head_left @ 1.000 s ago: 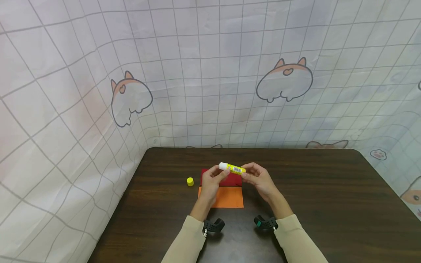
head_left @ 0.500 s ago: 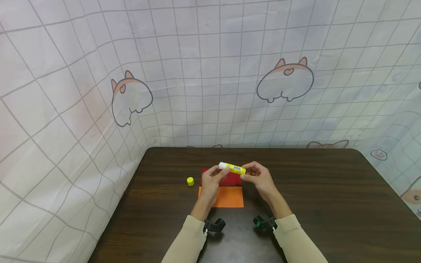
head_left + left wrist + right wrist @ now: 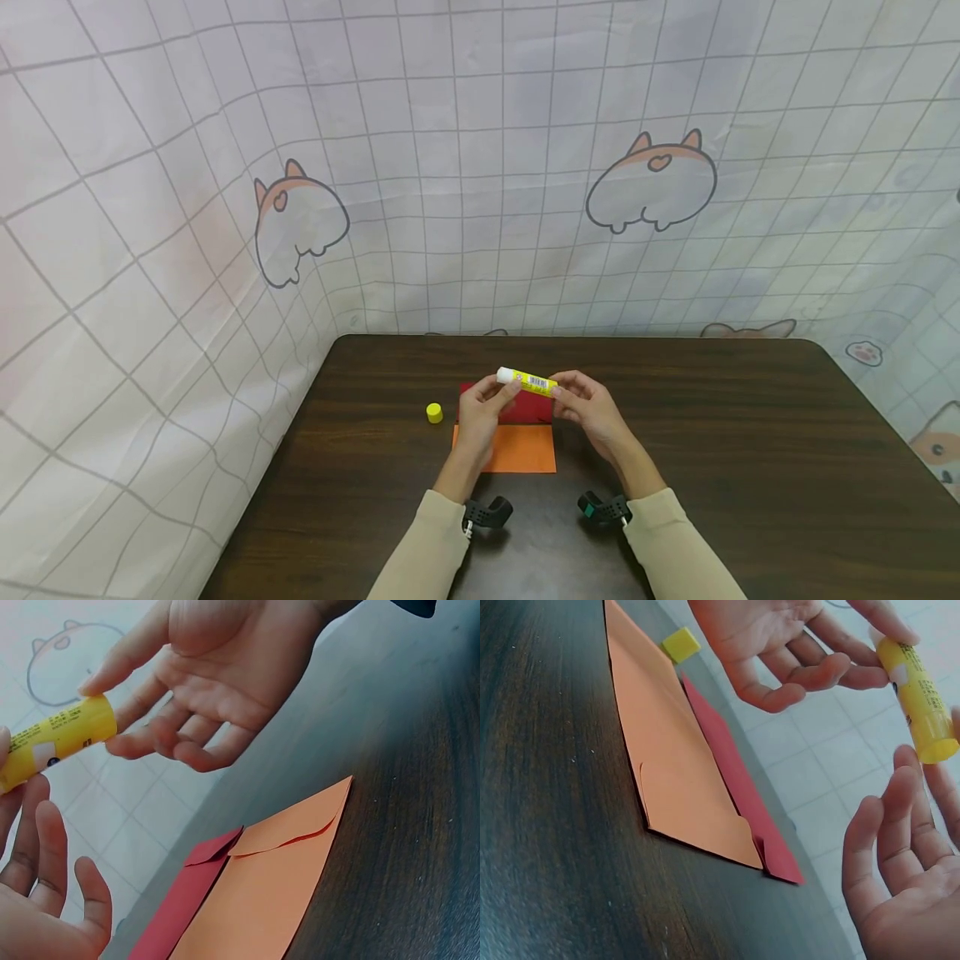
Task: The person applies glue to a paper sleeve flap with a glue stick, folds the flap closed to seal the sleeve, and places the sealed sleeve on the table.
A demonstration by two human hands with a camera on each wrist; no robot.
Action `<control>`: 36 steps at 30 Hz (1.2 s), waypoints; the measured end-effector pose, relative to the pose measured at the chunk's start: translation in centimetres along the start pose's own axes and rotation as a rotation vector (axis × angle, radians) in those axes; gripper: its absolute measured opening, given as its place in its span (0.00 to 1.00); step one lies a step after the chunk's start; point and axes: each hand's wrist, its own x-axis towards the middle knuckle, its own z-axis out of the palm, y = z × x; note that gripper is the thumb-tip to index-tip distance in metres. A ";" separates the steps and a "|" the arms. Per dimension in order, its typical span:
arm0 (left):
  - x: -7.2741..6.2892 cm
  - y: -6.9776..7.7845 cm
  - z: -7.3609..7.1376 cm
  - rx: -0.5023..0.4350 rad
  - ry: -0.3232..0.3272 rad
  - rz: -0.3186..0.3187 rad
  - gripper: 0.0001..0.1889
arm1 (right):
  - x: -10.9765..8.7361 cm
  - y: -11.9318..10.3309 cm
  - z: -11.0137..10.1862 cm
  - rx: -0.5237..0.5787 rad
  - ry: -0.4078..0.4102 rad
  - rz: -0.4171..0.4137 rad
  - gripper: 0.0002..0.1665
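A yellow glue stick with a white end pointing left is held level above the table, between both hands. My left hand pinches it near the white end, thumb in front. The right hand pinches the plain yellow base between thumb and index finger, as the right hand in the left wrist view also shows. The other fingers of both hands curve loosely away from the tube. Beneath lie an orange envelope and, just behind it, a red envelope; the left hand partly hides both in the head view.
A small yellow cap stands on the dark wooden table, left of the envelopes. Both envelopes have flaps at one end. Behind the table and to its sides hangs a white grid-patterned curtain with cartoon animals.
The glue stick has shifted very slightly left. My right thumb and fingers have changed position a little around its base. The cap and envelopes stay in place.
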 end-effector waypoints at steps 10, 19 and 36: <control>-0.1 0.1 -0.1 -0.018 -0.055 -0.004 0.20 | 0.0 -0.1 -0.2 -0.007 0.001 0.036 0.16; 0.0 0.1 -0.2 -0.019 -0.071 0.010 0.22 | 0.0 -0.1 -0.3 -0.017 0.007 0.000 0.16; 0.1 0.0 -0.2 -0.002 -0.051 0.009 0.20 | -0.2 -0.4 -0.3 -0.024 0.018 -0.127 0.19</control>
